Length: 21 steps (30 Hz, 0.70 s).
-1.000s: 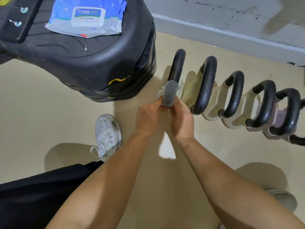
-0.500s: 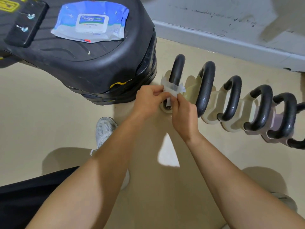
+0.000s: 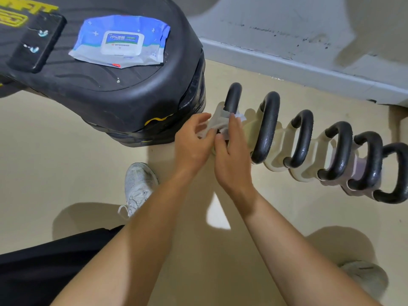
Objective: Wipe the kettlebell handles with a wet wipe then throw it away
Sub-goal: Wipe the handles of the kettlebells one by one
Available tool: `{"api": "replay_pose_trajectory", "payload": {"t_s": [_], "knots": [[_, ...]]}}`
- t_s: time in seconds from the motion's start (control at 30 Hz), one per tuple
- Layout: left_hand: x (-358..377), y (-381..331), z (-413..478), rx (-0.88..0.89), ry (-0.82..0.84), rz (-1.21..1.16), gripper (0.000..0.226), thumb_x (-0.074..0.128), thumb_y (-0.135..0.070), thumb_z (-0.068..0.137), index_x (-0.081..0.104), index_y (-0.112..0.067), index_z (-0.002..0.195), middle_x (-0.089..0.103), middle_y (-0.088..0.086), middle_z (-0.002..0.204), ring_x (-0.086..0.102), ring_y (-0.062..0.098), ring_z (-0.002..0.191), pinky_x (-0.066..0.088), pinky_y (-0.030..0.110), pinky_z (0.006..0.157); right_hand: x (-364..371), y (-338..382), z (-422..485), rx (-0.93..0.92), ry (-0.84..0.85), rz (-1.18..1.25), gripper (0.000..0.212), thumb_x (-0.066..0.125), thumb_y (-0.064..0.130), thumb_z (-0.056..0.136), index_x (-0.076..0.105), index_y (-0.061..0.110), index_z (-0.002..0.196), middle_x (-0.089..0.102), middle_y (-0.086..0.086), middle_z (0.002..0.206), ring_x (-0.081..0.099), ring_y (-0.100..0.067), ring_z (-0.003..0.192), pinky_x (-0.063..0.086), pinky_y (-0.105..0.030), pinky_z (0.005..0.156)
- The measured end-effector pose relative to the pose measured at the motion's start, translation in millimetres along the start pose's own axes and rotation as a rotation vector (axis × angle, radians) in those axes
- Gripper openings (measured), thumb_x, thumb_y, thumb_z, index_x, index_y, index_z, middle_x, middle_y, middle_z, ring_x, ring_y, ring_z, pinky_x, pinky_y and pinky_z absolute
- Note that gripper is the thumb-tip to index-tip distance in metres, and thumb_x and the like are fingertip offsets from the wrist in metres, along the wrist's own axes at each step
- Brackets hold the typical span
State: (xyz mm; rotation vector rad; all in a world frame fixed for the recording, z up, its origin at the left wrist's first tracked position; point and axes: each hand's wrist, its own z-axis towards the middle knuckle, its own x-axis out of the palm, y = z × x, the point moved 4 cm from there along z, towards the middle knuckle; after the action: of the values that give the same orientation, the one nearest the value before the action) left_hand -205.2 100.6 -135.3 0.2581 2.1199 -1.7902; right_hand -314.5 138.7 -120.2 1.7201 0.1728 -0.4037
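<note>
Several kettlebells with pale bodies and black loop handles stand in a row on the floor, running to the right. A white wet wipe (image 3: 217,123) is wrapped around the lower part of the leftmost handle (image 3: 232,97). My left hand (image 3: 194,142) pinches the wipe from the left side. My right hand (image 3: 229,151) presses the wipe against the handle from the right, fingers pointing up. The second handle (image 3: 267,127) stands just right of my right hand, and it looks damp.
A black stepper block (image 3: 123,91) sits at upper left, touching the first kettlebell. On it lie a blue wet-wipe pack (image 3: 121,41) and a black phone (image 3: 33,43). A grey wall base (image 3: 309,69) runs behind. My white shoes (image 3: 138,184) stand on the beige floor.
Both hands moved up to the first handle and wrapped the wipe around it. The wipe now sits lower on the handle, with my right fingers spread over it.
</note>
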Motion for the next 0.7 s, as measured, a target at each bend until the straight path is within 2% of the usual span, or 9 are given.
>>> {"api": "replay_pose_trajectory", "payload": {"t_s": [0.1,0.2,0.3,0.33,0.43,0.47,0.5,0.6,0.7], "knots": [[16,-11,-3,0.012,0.096,-0.06,0.03,0.061,-0.018,0.097,0.068,-0.015,0.126,0.072,-0.009,0.107,0.067,-0.006,0.093,0.053,0.018,0.088,5,-9,5,0.059,0.122,0.103,0.05,0.029,0.028,0.111,0.023,0.02,0.161,0.013,0.012,0.169,0.004,0.004,0.154,0.002,-0.007,0.119],[26,-9,16,-0.04,0.11,-0.058,0.031,0.06,-0.022,0.097,0.067,-0.02,0.127,0.074,-0.004,0.113,0.067,-0.003,0.098,0.054,0.024,0.093,6,-16,29,0.077,0.173,0.355,0.049,0.032,0.045,0.109,0.031,0.028,0.154,0.031,0.02,0.159,0.023,0.016,0.145,0.022,-0.016,0.121],[38,-12,44,-0.128,0.15,-0.125,0.033,0.06,-0.036,0.092,0.07,-0.025,0.122,0.076,-0.001,0.108,0.07,0.01,0.103,0.055,0.038,0.097,8,-20,61,0.199,0.186,0.454,0.073,0.033,0.068,0.098,0.036,0.022,0.155,0.057,0.015,0.138,0.049,0.015,0.128,0.039,-0.014,0.108],[44,-15,54,-0.139,0.164,-0.149,0.033,0.059,-0.038,0.091,0.072,-0.024,0.119,0.077,0.0,0.104,0.071,0.012,0.102,0.055,0.039,0.096,8,-19,72,0.239,0.186,0.433,0.076,0.031,0.071,0.094,0.039,0.024,0.154,0.059,0.016,0.135,0.053,0.014,0.123,0.041,-0.017,0.107],[57,-23,89,-0.164,0.227,-0.155,0.033,0.057,-0.034,0.094,0.072,-0.02,0.119,0.075,-0.001,0.11,0.069,0.012,0.105,0.054,0.038,0.099,1,-12,106,0.318,0.148,0.342,0.085,0.028,0.079,0.083,0.051,0.023,0.143,0.057,0.004,0.145,0.053,-0.008,0.132,0.037,-0.039,0.118],[60,-26,101,-0.173,0.264,-0.136,0.034,0.056,-0.035,0.092,0.071,-0.019,0.119,0.074,-0.002,0.112,0.068,0.012,0.106,0.053,0.038,0.1,-2,-9,118,0.358,0.139,0.344,0.088,0.026,0.08,0.085,0.051,0.02,0.143,0.057,0.002,0.145,0.052,-0.011,0.135,0.036,-0.038,0.119],[63,-28,111,-0.179,0.3,-0.115,0.036,0.057,-0.037,0.09,0.073,-0.015,0.113,0.075,-0.002,0.109,0.068,0.014,0.103,0.053,0.039,0.099,-6,-4,128,0.4,0.131,0.362,0.085,0.024,0.078,0.09,0.056,0.015,0.137,0.061,0.0,0.137,0.055,-0.011,0.13,0.038,-0.032,0.115],[71,-27,131,-0.221,0.364,-0.17,0.029,0.063,-0.035,0.081,0.072,-0.007,0.084,0.068,0.005,0.082,0.062,0.021,0.081,0.05,0.039,0.083,-17,1,155,0.518,0.114,0.412,0.073,0.017,0.064,0.104,0.065,0.01,0.093,0.069,-0.005,0.088,0.067,-0.011,0.084,0.049,-0.021,0.074],[75,-11,138,-0.336,0.376,-0.221,0.035,0.067,-0.035,0.079,0.074,-0.003,0.09,0.068,0.009,0.083,0.061,0.022,0.082,0.049,0.039,0.086,-22,2,166,0.602,0.108,0.447,0.08,0.016,0.064,0.103,0.062,0.004,0.079,0.07,-0.013,0.075,0.068,-0.023,0.079,0.053,-0.031,0.076]]}}
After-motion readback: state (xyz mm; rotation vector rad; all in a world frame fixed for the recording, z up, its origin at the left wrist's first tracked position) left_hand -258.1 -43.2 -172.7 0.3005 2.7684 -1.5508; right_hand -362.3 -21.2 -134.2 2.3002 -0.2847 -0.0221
